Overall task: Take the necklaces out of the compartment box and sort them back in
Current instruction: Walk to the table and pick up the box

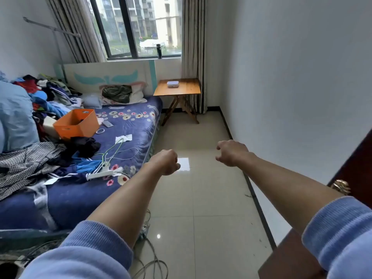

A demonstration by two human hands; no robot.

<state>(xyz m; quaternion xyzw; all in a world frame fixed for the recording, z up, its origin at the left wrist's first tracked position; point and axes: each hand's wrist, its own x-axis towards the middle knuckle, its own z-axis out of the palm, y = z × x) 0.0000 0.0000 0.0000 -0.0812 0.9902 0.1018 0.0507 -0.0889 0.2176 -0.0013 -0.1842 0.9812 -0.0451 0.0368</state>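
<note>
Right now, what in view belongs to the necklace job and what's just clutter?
Job:
box on the table
left hand
right hand

Clutter:
orange bin
clothes pile
power strip
pillow
bottle on the sill
floor cables

A lived-in home bedroom. A bed (pixel 128 125) with a blue floral sheet runs along the left wall, its whale-tail headboard (pixel 106 78) under a curtained window (pixel 132 27) that faces apartment blocks. Heaped clothes (pixel 46 91), a pillow (pixel 124 94) and an orange storage bin (pixel 77 122) cover the mattress. A folding wooden table (pixel 178 89) stands in the far corner on a glossy tiled floor (pixel 201 198); a dark wooden door (pixel 354 174) opens at right.
</note>
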